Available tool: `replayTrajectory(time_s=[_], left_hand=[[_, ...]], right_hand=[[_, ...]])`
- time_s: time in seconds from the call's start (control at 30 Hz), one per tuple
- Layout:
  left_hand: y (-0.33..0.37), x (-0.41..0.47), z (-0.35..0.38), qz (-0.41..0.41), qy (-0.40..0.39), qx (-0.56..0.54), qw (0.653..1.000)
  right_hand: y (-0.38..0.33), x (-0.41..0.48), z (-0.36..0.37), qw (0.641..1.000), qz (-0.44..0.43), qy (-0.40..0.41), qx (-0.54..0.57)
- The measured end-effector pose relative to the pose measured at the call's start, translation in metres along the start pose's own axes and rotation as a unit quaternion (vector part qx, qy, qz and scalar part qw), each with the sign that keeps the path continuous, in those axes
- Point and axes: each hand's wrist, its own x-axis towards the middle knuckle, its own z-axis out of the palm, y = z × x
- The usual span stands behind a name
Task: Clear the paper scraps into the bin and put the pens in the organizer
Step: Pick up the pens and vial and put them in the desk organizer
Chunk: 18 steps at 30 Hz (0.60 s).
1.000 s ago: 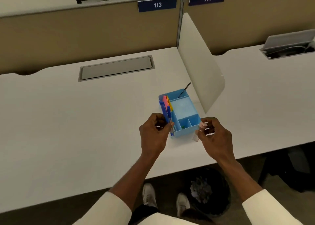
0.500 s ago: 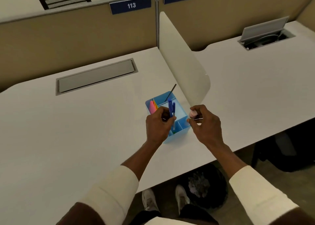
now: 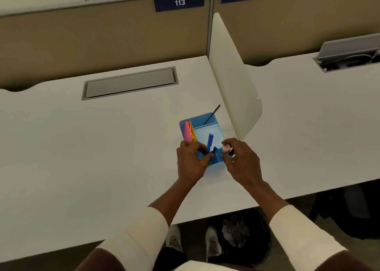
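Left hand (image 3: pixel 190 161) fingers pinch two blue pens (image 3: pixel 210 144) upright, tips down in the organizer (image 3: pixel 207 126) front slot, long axis near vertical; right hand (image 3: pixel 241 161), at the organizer's right edge, pinches a small pinkish item (image 3: pixel 226 148), identity unclear.

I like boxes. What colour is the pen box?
The organizer is light blue, clearest in the head view.

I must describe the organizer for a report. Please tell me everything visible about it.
The organizer is a light blue, plastic-looking tray with compartments, flat on the white desk beside the divider. Pink and orange papers stand along its left side, a thin dark stick leans at the back, blue pens stand near the front. Both hands are at its near end.
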Motion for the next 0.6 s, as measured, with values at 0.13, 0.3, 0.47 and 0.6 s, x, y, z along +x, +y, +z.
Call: replayTrajectory(time_s=[0.13,0.3,0.47,0.6], left_hand=[[0.0027,-0.0021,0.0007,-0.018,0.012,0.022,1.0],[0.0036,-0.0032,-0.002,-0.03,0.022,0.122,0.992],[0.0055,-0.0017,-0.0026,-0.039,0.023,0.151,0.988],[0.0042,-0.0002,-0.0024,-0.043,0.039,0.141,0.988]], right_hand=[[0.0049,-0.0014,0.004,1.0,-0.018,-0.01,-0.006],[0.0037,0.0016,0.0047,1.0,-0.015,-0.012,-0.022],[0.0058,0.003,0.0053,0.999,-0.007,-0.024,-0.027],[0.0085,0.0045,0.0072,1.0,0.001,-0.027,-0.011]])
